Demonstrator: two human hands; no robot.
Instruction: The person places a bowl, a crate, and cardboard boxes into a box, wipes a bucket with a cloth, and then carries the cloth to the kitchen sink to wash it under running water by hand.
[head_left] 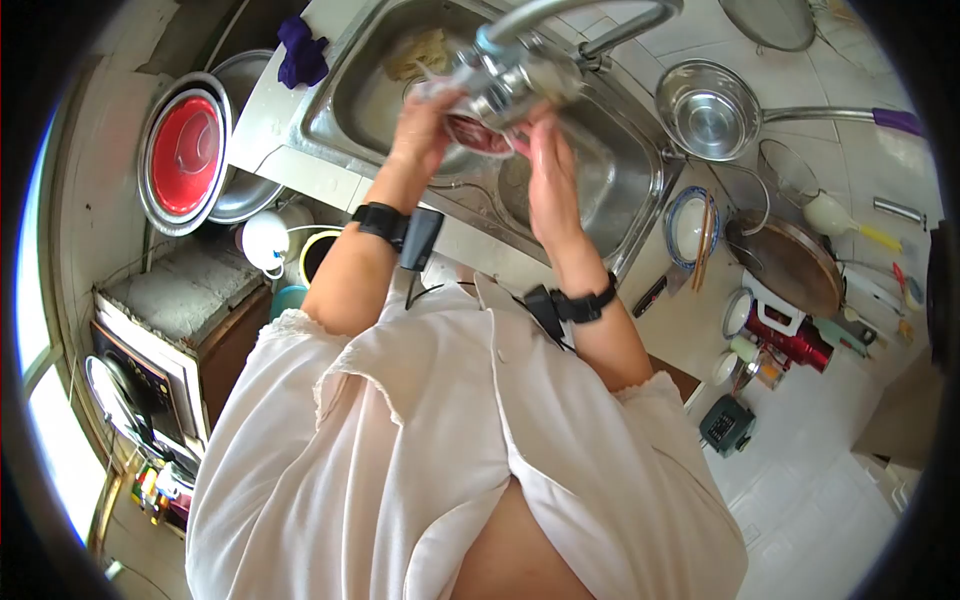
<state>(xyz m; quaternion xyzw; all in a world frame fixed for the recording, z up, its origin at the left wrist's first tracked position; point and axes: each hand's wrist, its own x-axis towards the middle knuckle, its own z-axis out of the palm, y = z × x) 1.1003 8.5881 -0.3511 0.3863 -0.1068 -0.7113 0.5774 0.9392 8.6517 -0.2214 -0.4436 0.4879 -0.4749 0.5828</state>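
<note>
Over the sink, beneath the tap (500,95), is a clear, thin-walled, plastic-looking thing with dark red contents (480,136); its exact kind is blurred. My left hand (422,130) grips its left side, fingers curled round it and partly hidden by the tap. On the right, my right hand (548,165) has its thumb and fingers at the right edge of the same thing, fingertips partly hidden behind the tap. A crumpled yellowish cloth-like piece (420,55) lies in the left basin, beyond my left hand.
The steel double sink (655,190) sits in a white counter. To the right are a long-handled pot (708,112), a blue-rimmed bowl (690,228) with chopsticks (706,240), a knife (652,298) and a round brown board (790,262). A red basin (190,155) stands left; a purple cloth (300,52) lies beside the sink.
</note>
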